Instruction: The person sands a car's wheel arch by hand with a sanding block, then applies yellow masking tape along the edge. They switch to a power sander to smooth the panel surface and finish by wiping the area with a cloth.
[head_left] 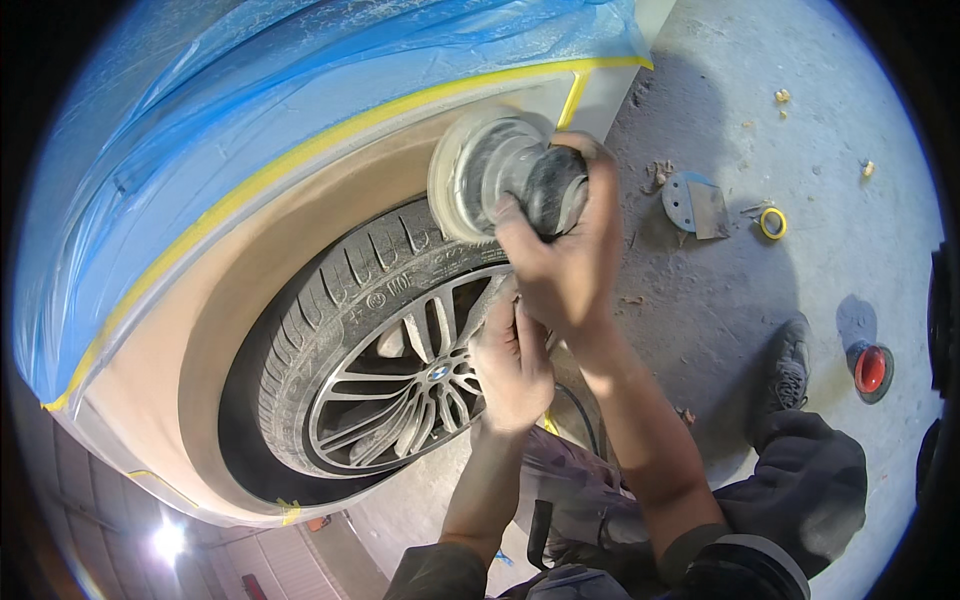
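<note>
My right hand (pixel 572 262) is wrapped round a round power sander (pixel 510 165), its palm end dark and its wide pale pad blurred. The pad lies at the beige sanded wheel-arch panel (pixel 215 270) of a car, just above the tyre (pixel 330 300). Below the right wrist, my left hand (pixel 512 365) is closed in front of the spoked wheel (pixel 440 374). What its fingers hold, if anything, is hidden. A dark hose (pixel 580 405) curves down beside the left hand.
Blue masking film (pixel 200 130) with yellow tape (pixel 300 152) covers the upper bodywork. On the concrete floor to the right lie a holed sanding disc (pixel 678 205) under a grey flat piece (pixel 710 212), a yellow tape roll (pixel 773 223) and a red-lined round object (pixel 873 370). My shoe (pixel 792 365) stands nearby.
</note>
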